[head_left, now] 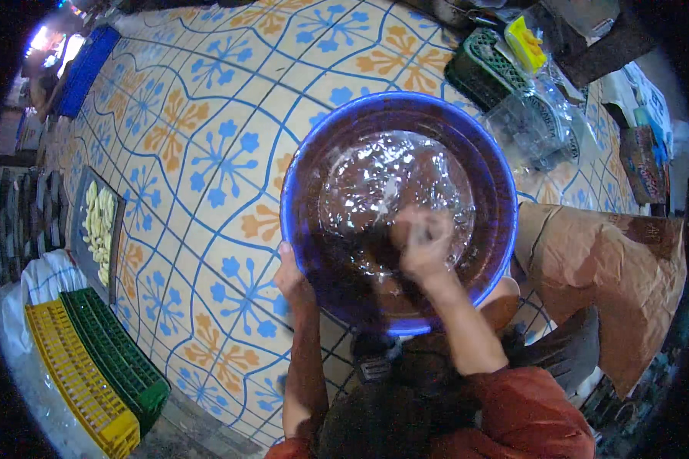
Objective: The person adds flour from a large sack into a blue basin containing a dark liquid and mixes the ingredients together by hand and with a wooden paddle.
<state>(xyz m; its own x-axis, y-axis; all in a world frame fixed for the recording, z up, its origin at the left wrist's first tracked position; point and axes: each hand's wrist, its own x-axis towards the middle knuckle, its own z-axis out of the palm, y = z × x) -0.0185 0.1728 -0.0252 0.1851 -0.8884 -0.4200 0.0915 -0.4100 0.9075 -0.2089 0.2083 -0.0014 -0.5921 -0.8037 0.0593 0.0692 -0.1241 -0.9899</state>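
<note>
A large round blue tub stands on the floor in front of me. Inside it is a shiny, rippled liquid that looks dark brown and throws bright reflections. My left hand grips the tub's outer left side near the rim, its fingers partly hidden against the wall. Over the liquid, toward the tub's near right, is my right hand, smeared by motion. A dark patch lies beside its fingers, and I cannot make out whether they hold anything or dip below the surface.
Pale, finger-shaped pieces lie on a dark board at the left. Yellow and green crates stand near left, a blue crate far left. Brown paper, a dark green crate and clear plastic bags lie right.
</note>
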